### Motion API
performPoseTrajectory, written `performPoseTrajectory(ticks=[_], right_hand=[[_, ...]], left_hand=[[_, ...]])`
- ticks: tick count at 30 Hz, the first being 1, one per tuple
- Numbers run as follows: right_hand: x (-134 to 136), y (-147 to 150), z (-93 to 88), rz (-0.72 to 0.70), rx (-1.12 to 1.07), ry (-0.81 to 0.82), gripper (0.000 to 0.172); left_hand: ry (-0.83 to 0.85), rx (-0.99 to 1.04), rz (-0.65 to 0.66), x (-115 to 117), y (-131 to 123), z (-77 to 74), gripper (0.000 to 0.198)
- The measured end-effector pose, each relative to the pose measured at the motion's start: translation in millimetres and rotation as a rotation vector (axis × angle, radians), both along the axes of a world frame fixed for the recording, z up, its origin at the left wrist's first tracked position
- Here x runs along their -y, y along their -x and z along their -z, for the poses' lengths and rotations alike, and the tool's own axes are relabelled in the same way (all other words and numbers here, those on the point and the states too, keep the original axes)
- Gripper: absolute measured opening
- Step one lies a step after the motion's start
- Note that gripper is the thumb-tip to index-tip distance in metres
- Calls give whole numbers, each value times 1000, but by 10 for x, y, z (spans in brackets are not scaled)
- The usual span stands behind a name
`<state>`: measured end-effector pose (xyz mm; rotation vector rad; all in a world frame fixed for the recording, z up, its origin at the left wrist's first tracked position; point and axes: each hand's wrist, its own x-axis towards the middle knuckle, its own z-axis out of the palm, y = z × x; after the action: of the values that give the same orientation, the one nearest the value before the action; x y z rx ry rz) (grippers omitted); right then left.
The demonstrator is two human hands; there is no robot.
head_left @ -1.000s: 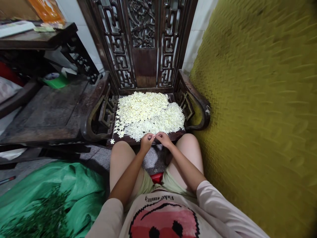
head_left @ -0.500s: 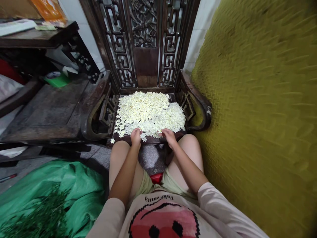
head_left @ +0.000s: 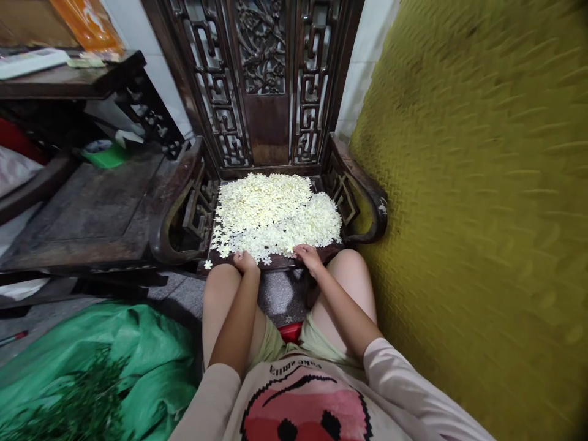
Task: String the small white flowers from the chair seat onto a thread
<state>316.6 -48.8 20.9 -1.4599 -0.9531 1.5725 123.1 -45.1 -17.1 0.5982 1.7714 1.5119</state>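
A broad heap of small white flowers (head_left: 266, 205) covers most of the seat of a dark carved wooden chair (head_left: 269, 122). Over the seat's front edge, at the near left side of the heap, my left hand (head_left: 247, 262) is curled closed; whatever its fingers hold, if anything, is hidden. To the right of it, my right hand (head_left: 309, 258) has its fingers pinched together at the heap's near edge, with a white flower at the fingertips. One loose flower (head_left: 208, 264) lies apart at the seat's front left corner.
Curved armrests flank the seat. At right stands a yellow textured sheet (head_left: 468, 202). A wooden side table (head_left: 87, 86) and a bench with a green tape roll (head_left: 105, 154) are at left. Green sacking (head_left: 151, 343) with leafy stems (head_left: 78, 398) lies at lower left.
My left hand has drawn slightly left and nearer to me, its fingers now curled in. My right hand has shifted slightly left and nearer too. The view has tilted a little.
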Motion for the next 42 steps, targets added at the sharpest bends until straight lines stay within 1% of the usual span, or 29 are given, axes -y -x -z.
performPoseTrajectory(ticks=[2, 3, 5, 7, 9, 10, 13, 16, 19, 21, 24, 30, 32, 35, 37, 38, 41, 42], right_hand=[[5, 13, 13, -9, 1, -1, 30], [9, 23, 16, -23, 6, -2, 30], [20, 46, 17, -69, 21, -9, 30], [36, 60, 9, -132, 40, -28, 31], [52, 63, -1, -186, 53, -52, 32], [58, 62, -5, -200, 56, -64, 32], [65, 53, -5, -203, 42, -85, 33], [58, 50, 7, -195, 21, -90, 33], [58, 50, 16, -191, -16, -91, 33], [64, 52, 17, -189, -40, -96, 32], [69, 51, 11, -183, -50, -82, 32], [49, 26, -4, -159, -140, 30, 37], [47, 26, -9, -146, -166, 48, 38], [50, 39, -11, -135, -191, 53, 38], [42, 40, -4, -100, -211, 64, 38], [31, 31, 1, -66, -224, 76, 37], [-30, -36, 21, 106, -250, 108, 35], [-56, -66, 28, 164, -245, 105, 34]], left_hand=[[33, 2, 3, 77, -136, -31, 14], [33, -12, 49, 123, -204, -57, 13], [-40, -165, 274, 214, -320, -126, 17], [-137, -385, 427, 290, -393, -196, 17], [-182, -518, 493, 336, -432, -244, 17], [-184, -538, 504, 348, -444, -257, 17], [-157, -467, 502, 351, -472, -265, 19], [-157, -379, 537, 337, -491, -271, 21], [-176, -352, 601, 331, -497, -296, 23], [-196, -356, 619, 332, -498, -314, 22], [-223, -367, 610, 327, -492, -332, 19], [-222, -350, 585, 312, -479, -328, 14], [-208, -291, 553, 322, -508, -317, 16], [-172, -121, 480, 329, -563, -295, 19], [-138, 29, 405, 310, -561, -278, 18], [-117, 102, 343, 291, -540, -270, 18], [-55, 261, 101, 219, -414, -255, 17], [-46, 284, 48, 198, -370, -257, 17]])
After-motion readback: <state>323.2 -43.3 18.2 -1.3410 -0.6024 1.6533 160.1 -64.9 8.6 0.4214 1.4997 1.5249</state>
